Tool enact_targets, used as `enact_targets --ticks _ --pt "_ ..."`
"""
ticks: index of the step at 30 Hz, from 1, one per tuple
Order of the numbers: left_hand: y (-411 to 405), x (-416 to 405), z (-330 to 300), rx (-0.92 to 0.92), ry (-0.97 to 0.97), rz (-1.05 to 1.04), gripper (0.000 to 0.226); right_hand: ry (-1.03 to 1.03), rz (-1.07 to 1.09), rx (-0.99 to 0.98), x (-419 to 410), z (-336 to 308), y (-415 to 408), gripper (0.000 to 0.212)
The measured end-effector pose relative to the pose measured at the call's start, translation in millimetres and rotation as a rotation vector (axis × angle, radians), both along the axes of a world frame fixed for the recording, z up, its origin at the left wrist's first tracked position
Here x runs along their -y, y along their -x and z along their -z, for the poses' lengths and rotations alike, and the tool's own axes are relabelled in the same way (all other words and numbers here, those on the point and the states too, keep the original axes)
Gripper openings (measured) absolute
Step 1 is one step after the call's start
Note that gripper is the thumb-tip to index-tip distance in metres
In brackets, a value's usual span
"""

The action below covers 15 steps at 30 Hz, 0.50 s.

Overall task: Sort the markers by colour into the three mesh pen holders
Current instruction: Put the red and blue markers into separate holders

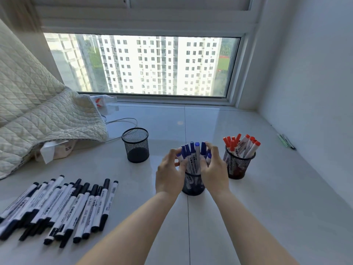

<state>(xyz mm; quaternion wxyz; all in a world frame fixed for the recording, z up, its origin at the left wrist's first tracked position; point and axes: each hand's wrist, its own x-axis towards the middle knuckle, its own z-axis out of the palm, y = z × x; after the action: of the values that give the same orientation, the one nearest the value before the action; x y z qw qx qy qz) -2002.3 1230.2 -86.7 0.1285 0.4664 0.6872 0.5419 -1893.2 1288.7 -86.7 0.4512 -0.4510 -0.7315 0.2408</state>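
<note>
**Both hands gather the blue markers in the middle holder**

On a pale tiled sill (248, 217) under a window (141, 64), three black mesh holders stand in a loose row. The middle holder (193, 184) sits at the centre of the view and is packed with blue markers (193, 152), caps up. The left hand (169, 175) curls around the bunch from the nine o'clock side, fingertips touching the caps and barrels; the right hand (214, 169) curls around it from the three o'clock side, fingers pressed against the markers. Together the two hands cup the bundle just above the holder's rim.

At about two o'clock from the middle holder, just beside the right hand, the right holder (237, 167) carries red markers (243, 146), fanned out and leaning. At about ten o'clock stands the left holder (136, 145), with no markers showing above its rim.

The black markers (57, 207) lie loose in a spread pile at eight o'clock, on the sill, well apart from the holders. A quilted blanket (38, 104) drapes in at ten o'clock, with a white cable (124, 120) trailing from under its edge.
</note>
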Motion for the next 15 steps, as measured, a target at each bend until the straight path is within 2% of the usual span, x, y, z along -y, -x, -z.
enact_targets --ticks 6,10,13,15 --pt "-7.4 6.5 -4.2 -0.008 0.145 0.073 0.025 0.087 0.119 0.1 5.2 -8.2 -12.8 0.036" --pt "-7.9 7.6 -14.5 -0.051 0.31 0.176 0.038 0.145 0.156 0.206 7.7 -18.7 -18.1 0.042" --pt "-3.4 14.0 -22.8 -0.055 0.368 0.231 0.054 -0.004 0.233 0.282 19.3 -28.3 -15.3 0.052" --pt "3.3 25.0 -25.2 -0.06 0.336 0.197 0.059 -0.161 0.249 0.276 32.1 -34.6 -8.4 0.049"
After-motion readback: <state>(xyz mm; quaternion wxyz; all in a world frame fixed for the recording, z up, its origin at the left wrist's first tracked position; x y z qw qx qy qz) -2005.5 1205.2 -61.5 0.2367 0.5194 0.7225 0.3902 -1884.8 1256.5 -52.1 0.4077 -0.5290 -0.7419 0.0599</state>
